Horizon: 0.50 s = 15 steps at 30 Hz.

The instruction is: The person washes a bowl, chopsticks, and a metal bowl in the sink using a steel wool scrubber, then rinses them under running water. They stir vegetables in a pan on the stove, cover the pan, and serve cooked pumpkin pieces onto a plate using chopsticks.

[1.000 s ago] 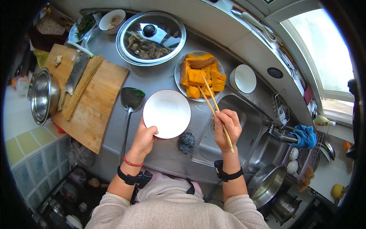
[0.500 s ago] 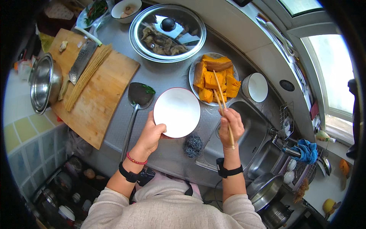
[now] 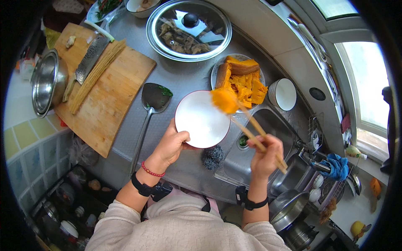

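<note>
Orange pumpkin piece [image 3: 224,101], motion-blurred, pinched in wooden chopsticks [image 3: 255,133] over the far rim of the white bowl [image 3: 202,119]. Right hand [image 3: 264,157] fingers closed round the chopsticks. Left hand [image 3: 171,144] grips the bowl's near edge, thumb on rim, fingers hidden beneath. Plate of pumpkin [image 3: 243,80] just behind, partly covered. Scouring pad [image 3: 213,157] beside sink [image 3: 268,125]; glass lid [image 3: 189,24] hides pan contents.

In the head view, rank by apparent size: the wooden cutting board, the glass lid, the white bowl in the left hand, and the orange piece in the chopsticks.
1. Wooden cutting board
2. Glass lid
3. White bowl, held up nearer the camera, so it may look oversized
4. Orange piece
</note>
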Tool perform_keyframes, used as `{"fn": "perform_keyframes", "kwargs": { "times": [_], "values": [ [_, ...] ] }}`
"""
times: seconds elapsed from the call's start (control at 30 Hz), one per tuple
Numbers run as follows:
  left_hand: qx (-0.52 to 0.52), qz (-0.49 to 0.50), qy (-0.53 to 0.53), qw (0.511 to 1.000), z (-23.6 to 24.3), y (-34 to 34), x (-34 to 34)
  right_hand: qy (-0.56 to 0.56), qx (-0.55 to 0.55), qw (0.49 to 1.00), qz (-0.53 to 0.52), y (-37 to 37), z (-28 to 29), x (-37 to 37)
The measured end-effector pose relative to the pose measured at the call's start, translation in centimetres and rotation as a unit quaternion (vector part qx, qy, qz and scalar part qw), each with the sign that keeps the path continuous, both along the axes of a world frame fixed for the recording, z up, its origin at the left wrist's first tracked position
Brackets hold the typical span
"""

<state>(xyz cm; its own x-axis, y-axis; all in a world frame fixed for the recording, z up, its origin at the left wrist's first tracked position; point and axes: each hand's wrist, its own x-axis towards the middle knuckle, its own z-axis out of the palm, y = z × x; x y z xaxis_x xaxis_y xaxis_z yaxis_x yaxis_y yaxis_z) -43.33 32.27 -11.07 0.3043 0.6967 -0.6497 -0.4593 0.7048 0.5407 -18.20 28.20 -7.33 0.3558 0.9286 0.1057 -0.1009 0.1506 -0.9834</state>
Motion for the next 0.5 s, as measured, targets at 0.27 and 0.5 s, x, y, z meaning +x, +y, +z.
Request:
{"fn": "perform_keyframes", "kwargs": {
  "times": [0.27, 0.5],
  "values": [
    [-0.007, 0.022, -0.038, 0.999, 0.8, -0.6, 0.4, -0.374, 0.082, 0.898, 0.218, -0.9, 3.5, -1.6],
    [-0.004, 0.015, -0.023, 1.000, 0.1, -0.8, 0.2, -0.220, -0.033, 0.972, -0.079, -1.4, 3.8, 5.3]
  ]
}}
